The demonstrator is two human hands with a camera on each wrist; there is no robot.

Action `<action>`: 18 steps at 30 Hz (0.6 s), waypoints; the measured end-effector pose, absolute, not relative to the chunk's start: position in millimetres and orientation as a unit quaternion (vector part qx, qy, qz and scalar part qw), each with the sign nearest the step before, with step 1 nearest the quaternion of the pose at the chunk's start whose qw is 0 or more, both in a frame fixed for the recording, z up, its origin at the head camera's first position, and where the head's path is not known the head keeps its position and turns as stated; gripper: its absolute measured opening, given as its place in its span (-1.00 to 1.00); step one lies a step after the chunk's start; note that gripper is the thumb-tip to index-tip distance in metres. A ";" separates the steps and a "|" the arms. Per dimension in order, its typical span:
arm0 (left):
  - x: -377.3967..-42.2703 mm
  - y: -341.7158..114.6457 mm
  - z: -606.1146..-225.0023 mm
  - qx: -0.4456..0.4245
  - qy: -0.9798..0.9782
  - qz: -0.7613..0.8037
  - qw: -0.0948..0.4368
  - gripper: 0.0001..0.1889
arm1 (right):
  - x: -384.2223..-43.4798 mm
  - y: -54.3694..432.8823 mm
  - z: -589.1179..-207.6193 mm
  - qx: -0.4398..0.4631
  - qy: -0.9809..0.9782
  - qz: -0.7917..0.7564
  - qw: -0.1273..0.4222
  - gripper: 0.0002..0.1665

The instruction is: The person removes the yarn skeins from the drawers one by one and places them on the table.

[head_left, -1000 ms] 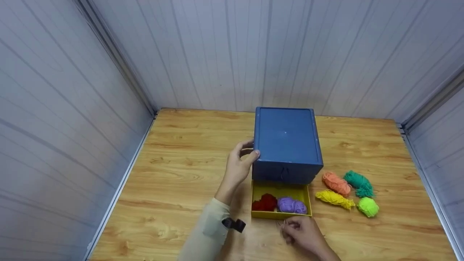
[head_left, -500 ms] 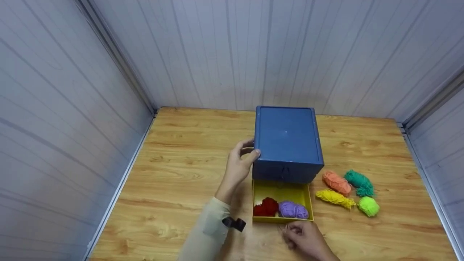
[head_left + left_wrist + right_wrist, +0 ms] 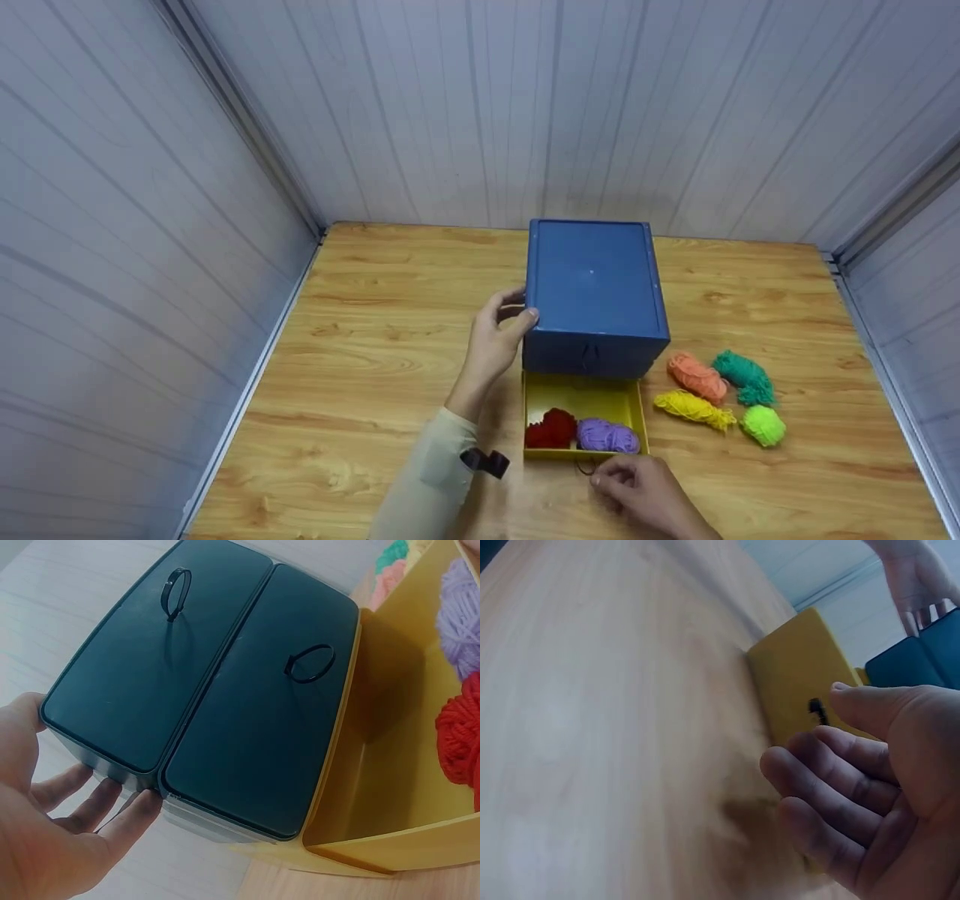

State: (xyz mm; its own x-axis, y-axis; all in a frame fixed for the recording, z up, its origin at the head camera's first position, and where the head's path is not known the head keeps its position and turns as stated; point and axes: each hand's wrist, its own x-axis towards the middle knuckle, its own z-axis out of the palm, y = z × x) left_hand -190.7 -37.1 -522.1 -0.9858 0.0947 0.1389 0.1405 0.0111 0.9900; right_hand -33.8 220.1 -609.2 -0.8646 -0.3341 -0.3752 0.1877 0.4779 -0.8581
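Observation:
A small drawer cabinet (image 3: 592, 281) with a blue top stands on the wooden table. My left hand (image 3: 491, 345) rests against its left side, thumb at the top edge and fingertips on the side wall. The yellow bottom drawer (image 3: 585, 454) is pulled out. Inside it lie a red yarn ball (image 3: 553, 429) and a purple yarn skein (image 3: 609, 436). My right hand (image 3: 649, 491) is just in front of the drawer, its fingers loosely bent around nothing. A black loop pull (image 3: 817, 710) on the drawer front shows beyond my right thumb, apart from the hand.
Right of the cabinet lie orange (image 3: 697, 377), green (image 3: 745, 377), yellow (image 3: 694, 409) and lime (image 3: 763, 426) yarn bundles. Two dark drawer fronts (image 3: 255, 705) with loop pulls are closed above the yellow drawer. Panelled walls (image 3: 480, 112) enclose the table.
The yellow drawer has slid slightly further out toward me. My right hand has let go of its loop pull and moved a little right. My left hand has stayed on the cabinet.

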 end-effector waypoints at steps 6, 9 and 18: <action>-191.2 -36.7 -521.7 -0.089 -0.704 -0.704 0.019 -0.53 | -35.7 221.5 -588.9 -0.045 0.824 -0.520 0.222 -0.71; -191.5 -36.4 -521.8 -0.091 -0.706 -0.702 0.022 -0.53 | -38.3 220.7 -579.0 -0.018 0.830 -0.519 0.205 -0.69; -190.8 -37.2 -521.5 -0.086 -0.712 -0.696 0.021 -0.54 | -54.4 221.6 -563.8 0.008 0.869 -0.479 0.124 -0.75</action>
